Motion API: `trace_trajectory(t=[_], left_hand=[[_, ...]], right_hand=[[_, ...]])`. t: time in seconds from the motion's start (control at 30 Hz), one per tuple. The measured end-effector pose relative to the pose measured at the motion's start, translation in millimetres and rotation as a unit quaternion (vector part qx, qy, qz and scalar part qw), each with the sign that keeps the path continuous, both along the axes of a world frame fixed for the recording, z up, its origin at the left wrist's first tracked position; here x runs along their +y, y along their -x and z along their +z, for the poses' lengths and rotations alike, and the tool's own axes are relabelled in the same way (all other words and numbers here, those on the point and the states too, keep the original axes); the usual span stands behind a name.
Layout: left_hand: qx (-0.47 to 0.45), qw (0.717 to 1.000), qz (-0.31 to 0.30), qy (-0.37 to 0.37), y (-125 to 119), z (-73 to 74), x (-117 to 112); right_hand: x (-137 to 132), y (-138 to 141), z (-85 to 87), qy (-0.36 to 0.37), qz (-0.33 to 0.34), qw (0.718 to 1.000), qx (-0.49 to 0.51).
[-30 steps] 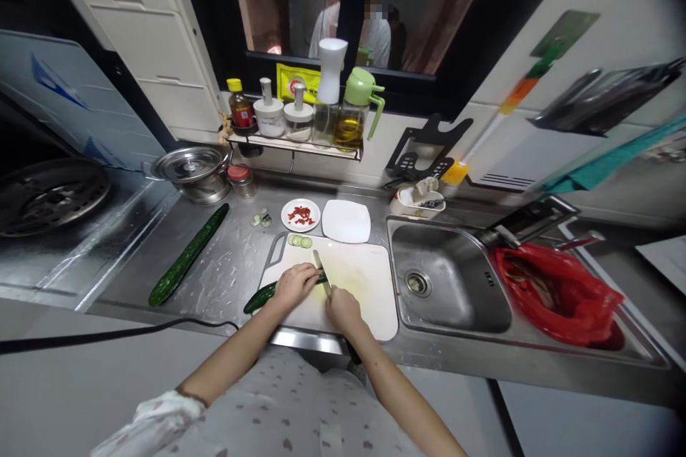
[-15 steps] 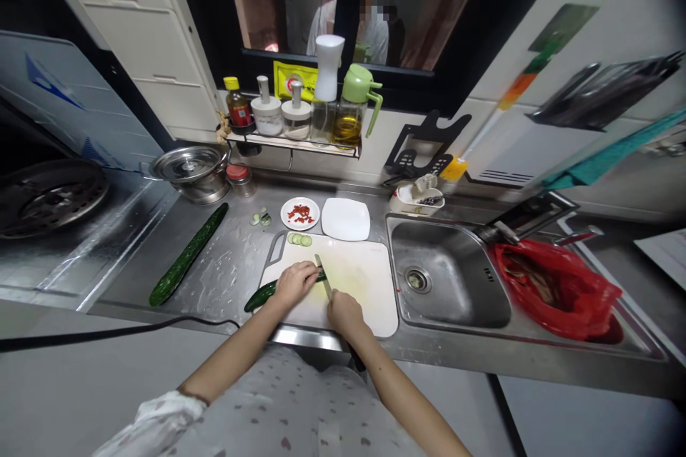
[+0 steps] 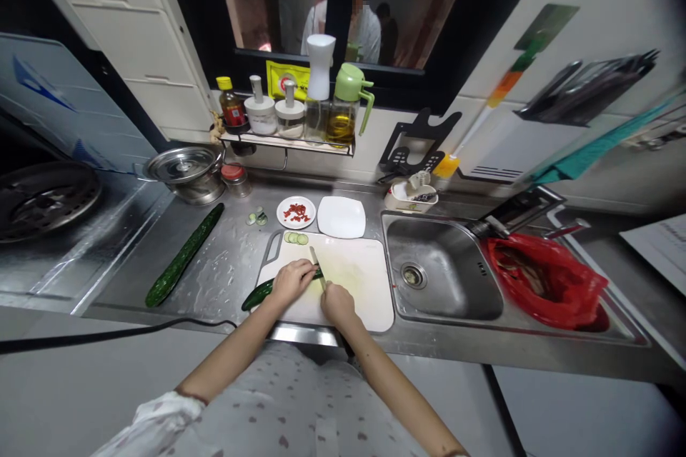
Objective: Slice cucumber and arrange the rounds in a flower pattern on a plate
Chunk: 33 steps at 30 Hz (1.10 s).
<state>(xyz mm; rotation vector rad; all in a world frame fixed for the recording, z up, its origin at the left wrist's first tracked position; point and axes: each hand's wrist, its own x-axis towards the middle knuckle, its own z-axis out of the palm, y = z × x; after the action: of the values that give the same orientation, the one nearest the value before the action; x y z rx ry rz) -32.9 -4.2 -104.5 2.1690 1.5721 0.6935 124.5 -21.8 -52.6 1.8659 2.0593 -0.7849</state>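
My left hand (image 3: 290,281) is closed over a cucumber (image 3: 258,294) that lies across the white cutting board (image 3: 369,293). Its fingertips press near the cucumber's right end, covering its middle. In my right hand (image 3: 337,304) is a knife (image 3: 316,261), its handle hidden by the fingers. The blade points away from me and stands at the cucumber's right end; whether it has entered the flesh I cannot tell. Several cucumber slices (image 3: 296,238) overlap at the board's upper left corner. A whole cucumber (image 3: 185,257) rests on the counter to the left.
Behind the board are a plate of chopped red pieces (image 3: 296,213) and a white square plate (image 3: 341,218). Cucumber end pieces (image 3: 257,217) lie left of them. The sink (image 3: 444,300) is at right, with a red plastic bag (image 3: 547,285) beyond. A lidded pot (image 3: 185,173) stands back left.
The view has shifted slightly, moving the whole scene a little left. The knife remains at the cucumber's right end, and both hands keep their hold.
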Motion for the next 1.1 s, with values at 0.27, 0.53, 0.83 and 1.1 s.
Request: trace_trajectory(t=[0.27,0.53,0.83,1.1], left_hand=[[0.006,1.0,0.001,0.003,0.7,-0.5,-0.9],[-0.001,1.0,0.005,0.003,0.3,-0.1,-1.1],[-0.002,1.0,0.008,0.009,-0.1,-0.3,-1.6],[0.002,1.0,0.011,0.014,-0.5,3.5,-2.0]], right_hand=[[2.9,0.7,6.6,-0.001,0.002,1.0,0.001],[-31.4,-18.9,5.4,0.011,-0.001,1.0,-0.018],[-25.8,-13.5,4.8,0.006,0.0,1.0,-0.018],[-3.3,-0.9,0.3,-0.005,0.001,1.0,-0.007]])
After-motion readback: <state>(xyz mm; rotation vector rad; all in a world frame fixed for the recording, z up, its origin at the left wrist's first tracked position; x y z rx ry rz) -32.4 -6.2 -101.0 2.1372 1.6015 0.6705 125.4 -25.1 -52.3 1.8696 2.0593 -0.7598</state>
